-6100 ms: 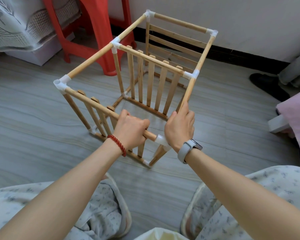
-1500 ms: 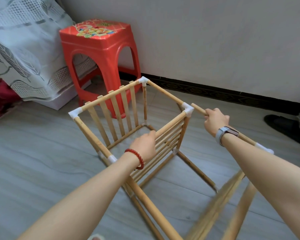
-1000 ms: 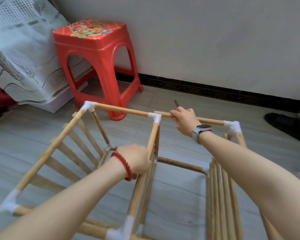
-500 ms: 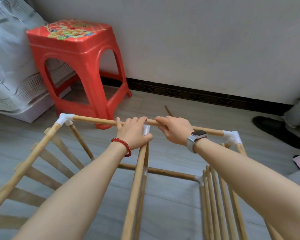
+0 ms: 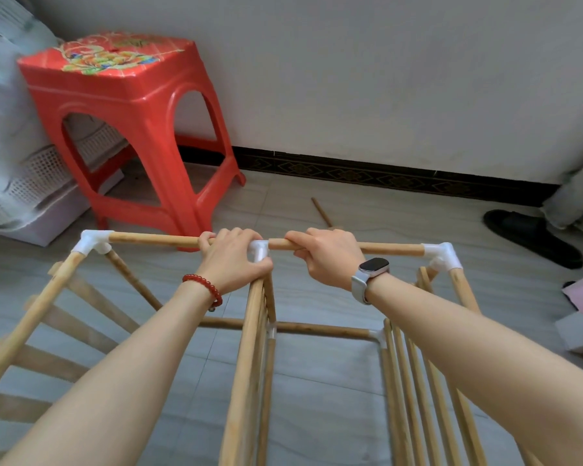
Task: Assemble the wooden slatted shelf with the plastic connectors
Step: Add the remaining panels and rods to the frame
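We hold the shelf (image 5: 249, 348) on the floor (image 5: 317, 381): left hand (image 5: 231, 260) wrapped on the middle connector (image 5: 259, 250), right hand (image 5: 327, 255) gripping the rod (image 5: 384, 247) toward 3 o'clock. Uneven pushing could pop joints.

I see two hands, left (image 5: 233, 260) and right (image 5: 327, 255), one wooden shelf (image 5: 249, 348), one red stool (image 5: 125, 129), one loose stick (image 5: 321, 212), one black slipper (image 5: 532, 237).
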A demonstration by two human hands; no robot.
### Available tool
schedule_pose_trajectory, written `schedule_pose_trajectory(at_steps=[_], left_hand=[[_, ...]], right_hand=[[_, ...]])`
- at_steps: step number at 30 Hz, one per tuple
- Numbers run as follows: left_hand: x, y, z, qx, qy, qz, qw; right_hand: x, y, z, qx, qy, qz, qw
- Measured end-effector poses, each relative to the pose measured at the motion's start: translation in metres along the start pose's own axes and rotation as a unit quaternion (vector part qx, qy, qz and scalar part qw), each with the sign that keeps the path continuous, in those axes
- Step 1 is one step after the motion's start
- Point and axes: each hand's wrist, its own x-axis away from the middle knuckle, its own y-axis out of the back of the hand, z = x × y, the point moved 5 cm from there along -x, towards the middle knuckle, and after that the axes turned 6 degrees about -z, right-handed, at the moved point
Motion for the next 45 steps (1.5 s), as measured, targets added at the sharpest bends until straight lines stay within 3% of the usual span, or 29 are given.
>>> schedule_pose_trajectory(at_steps=[5,9,13,16,23,28,32,37,41,43,45], left_hand=[[-0.001,-0.006,0.001,0.008,-0.007,-0.018,1.0],[0.002,-0.008,0.003,0.045,0.011,-0.088,0.995],[0.002,0.0,0.007,-0.004,-0.031,-0.182,0.983],[-0.003,0.004,0.006,-0.051,-0.029,-0.169,0.984],[-0.011,-0.007,0.011,-0.061,-0.036,-0.203,0.977],[-0.015,-0.007,0.007,-0.109,-0.056,-0.124,0.985],[0.001,0.002,-0.002,-0.076,-0.005,-0.101,0.992],[0.054,0.025,-0.043,0.005,-0.03,-0.111,0.993],[0.128,0.024,-0.111,0.078,-0.102,0.057,0.99],[0.159,0.02,-0.123,0.051,-0.138,0.107,0.983],[0.18,0.023,-0.114,0.041,-0.114,0.096,0.988]], right_hand=[[0.0,-0.004,0.003,0.004,0.001,0.014,1.0],[-0.004,-0.004,0.009,-0.004,0.009,0.033,0.999],[-0.005,-0.004,0.001,0.015,0.006,0.093,0.996],[-0.004,-0.006,-0.001,0.075,0.027,0.077,0.994],[-0.014,-0.016,0.002,0.058,0.04,0.071,0.995],[-0.016,-0.014,0.004,0.048,0.004,0.08,0.996],[0.001,0.002,0.013,-0.012,-0.009,0.103,0.995],[0.069,0.064,-0.004,-0.133,-0.115,-0.028,0.984],[0.172,0.092,-0.017,-0.179,-0.226,-0.077,0.954],[0.221,0.105,-0.012,-0.122,-0.205,-0.125,0.963],[0.257,0.111,0.01,-0.038,-0.096,-0.138,0.985]])
